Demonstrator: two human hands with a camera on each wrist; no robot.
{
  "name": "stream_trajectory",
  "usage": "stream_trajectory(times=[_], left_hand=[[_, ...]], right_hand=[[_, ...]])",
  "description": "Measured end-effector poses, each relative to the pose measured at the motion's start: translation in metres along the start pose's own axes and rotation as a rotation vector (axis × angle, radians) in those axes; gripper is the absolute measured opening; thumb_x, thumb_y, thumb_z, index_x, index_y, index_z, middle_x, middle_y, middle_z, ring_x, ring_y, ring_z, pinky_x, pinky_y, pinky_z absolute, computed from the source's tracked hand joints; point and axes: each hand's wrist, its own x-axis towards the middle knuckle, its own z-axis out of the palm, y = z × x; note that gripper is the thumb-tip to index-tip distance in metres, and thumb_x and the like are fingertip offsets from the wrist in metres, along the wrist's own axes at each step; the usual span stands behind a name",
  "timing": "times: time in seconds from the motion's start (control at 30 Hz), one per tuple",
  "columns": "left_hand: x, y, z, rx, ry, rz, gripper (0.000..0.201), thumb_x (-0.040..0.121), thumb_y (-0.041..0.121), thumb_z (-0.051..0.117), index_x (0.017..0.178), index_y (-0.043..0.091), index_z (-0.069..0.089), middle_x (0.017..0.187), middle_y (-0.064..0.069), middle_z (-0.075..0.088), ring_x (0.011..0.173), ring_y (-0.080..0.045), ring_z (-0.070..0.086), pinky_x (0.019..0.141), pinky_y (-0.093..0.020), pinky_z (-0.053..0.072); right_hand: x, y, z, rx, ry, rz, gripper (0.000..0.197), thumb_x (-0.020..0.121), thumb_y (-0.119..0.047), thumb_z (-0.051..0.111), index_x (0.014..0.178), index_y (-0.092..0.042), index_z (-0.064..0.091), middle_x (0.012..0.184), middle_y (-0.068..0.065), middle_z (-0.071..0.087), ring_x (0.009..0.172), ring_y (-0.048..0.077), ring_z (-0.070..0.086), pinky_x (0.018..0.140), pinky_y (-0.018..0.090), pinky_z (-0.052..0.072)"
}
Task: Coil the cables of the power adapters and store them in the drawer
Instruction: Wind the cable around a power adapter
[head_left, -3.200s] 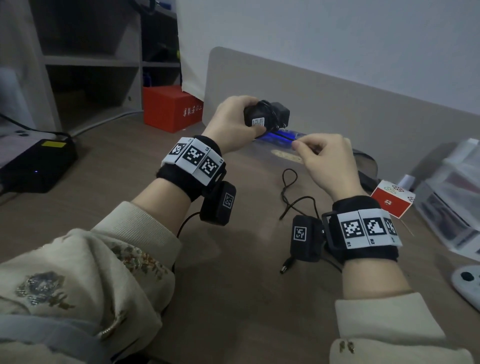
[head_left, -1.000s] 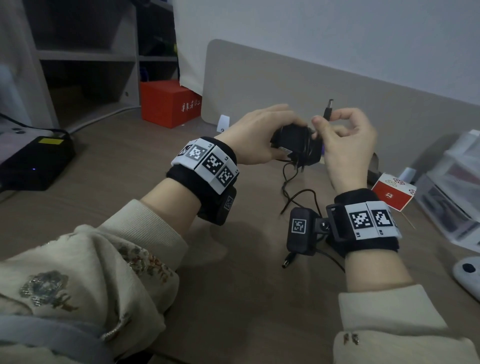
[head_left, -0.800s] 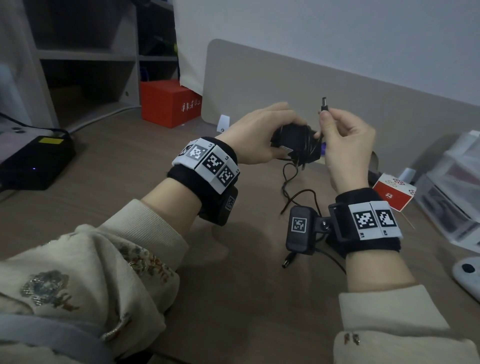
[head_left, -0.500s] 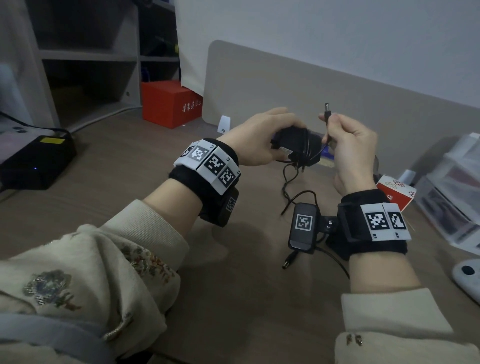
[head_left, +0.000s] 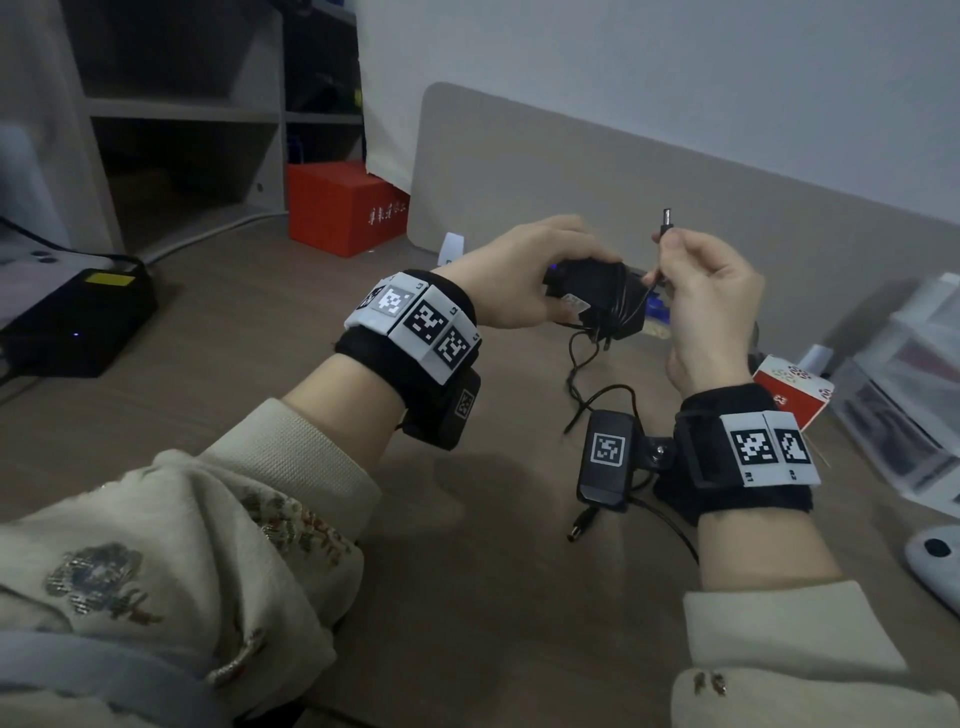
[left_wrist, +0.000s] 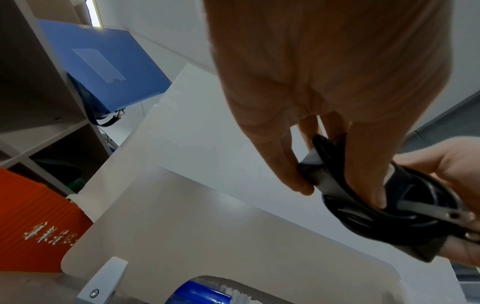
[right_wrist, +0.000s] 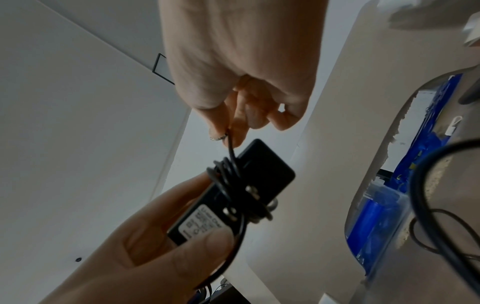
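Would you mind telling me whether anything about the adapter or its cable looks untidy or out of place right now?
Slightly. The cable is wound around the power adapter in uneven, crossing turns, and its free end with the barrel plug sticks up untucked from the right hand. A second cable lies loose on the desk.

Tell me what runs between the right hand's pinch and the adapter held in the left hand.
A short, taut stretch of the black cable: it runs from the right hand down to the coils around the adapter in the left hand. Right wrist view shows it best.
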Motion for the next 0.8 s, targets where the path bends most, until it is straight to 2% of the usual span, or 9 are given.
stream_trajectory(times=[0.17,0.3,0.4,0.47,0.57,0.67,0.73,0.8], left_hand=[[-0.002,-0.004,-0.004,0.0,0.024,-0.011,0.056,0.078,0.007,0.077,0.131,0.011,0.06,0.113,0.0,0.055,0.105,-0.013,0.054,0.092,-0.025,0.048],[-0.006,-0.006,-0.006,-0.066,0.07,-0.089,0.056,0.077,0.003,0.076,0.127,0.012,0.054,0.117,-0.002,0.059,0.101,-0.015,0.057,0.092,-0.033,0.051],[-0.008,-0.005,-0.007,-0.055,0.075,-0.092,0.046,0.076,0.002,0.075,0.116,0.009,0.055,0.11,-0.007,0.06,0.097,-0.025,0.06,0.087,-0.042,0.052],[-0.009,-0.006,-0.009,-0.011,0.071,-0.108,0.038,0.076,0.003,0.076,0.111,0.01,0.061,0.106,-0.01,0.058,0.095,-0.027,0.058,0.086,-0.041,0.051],[-0.009,-0.008,-0.011,-0.01,0.081,-0.138,0.038,0.079,0.007,0.077,0.114,0.017,0.067,0.106,-0.003,0.053,0.096,-0.02,0.058,0.088,-0.026,0.048],[-0.009,-0.009,-0.012,-0.016,0.081,-0.133,0.039,0.08,0.009,0.077,0.117,0.02,0.069,0.107,-0.001,0.053,0.096,-0.017,0.058,0.086,-0.02,0.046],[-0.01,-0.009,-0.011,-0.021,0.079,-0.129,0.039,0.081,0.01,0.077,0.118,0.021,0.069,0.109,-0.002,0.055,0.097,-0.017,0.058,0.087,-0.019,0.046],[-0.01,-0.01,-0.01,-0.029,0.081,-0.132,0.04,0.081,0.01,0.077,0.118,0.022,0.069,0.113,-0.006,0.057,0.1,-0.019,0.059,0.09,-0.025,0.047]], right_hand=[[0.002,0.004,-0.004,-0.047,-0.06,-0.007,0.013,0.092,-0.007,0.064,0.094,-0.019,0.07,0.063,-0.012,0.068,0.062,0.003,0.059,0.085,0.032,0.054],[0.004,0.006,-0.012,-0.106,-0.116,-0.011,0.018,0.089,-0.008,0.067,0.102,-0.02,0.07,0.072,-0.014,0.072,0.071,0.003,0.064,0.087,0.029,0.054],[0.005,0.006,-0.013,-0.143,-0.158,0.001,0.021,0.09,-0.008,0.066,0.108,-0.019,0.069,0.07,-0.016,0.072,0.07,-0.002,0.062,0.075,0.016,0.05],[0.005,0.005,-0.013,-0.19,-0.188,-0.001,0.021,0.09,-0.008,0.065,0.109,-0.017,0.068,0.08,-0.009,0.073,0.074,-0.004,0.063,0.074,0.013,0.049],[0.004,0.003,-0.012,-0.25,-0.241,-0.001,0.021,0.09,-0.006,0.065,0.11,-0.013,0.069,0.099,0.005,0.072,0.085,0.001,0.065,0.086,0.02,0.053],[0.005,0.005,-0.013,-0.299,-0.263,-0.016,0.021,0.087,-0.005,0.067,0.106,-0.013,0.071,0.094,0.008,0.072,0.091,0.013,0.066,0.094,0.036,0.052],[0.005,0.006,-0.013,-0.305,-0.276,-0.027,0.021,0.087,-0.004,0.068,0.104,-0.015,0.071,0.087,0.003,0.07,0.086,0.013,0.065,0.092,0.038,0.051],[0.005,0.007,-0.014,-0.315,-0.294,-0.055,0.021,0.087,-0.005,0.068,0.103,-0.017,0.071,0.081,-0.001,0.068,0.08,0.008,0.062,0.086,0.035,0.051]])
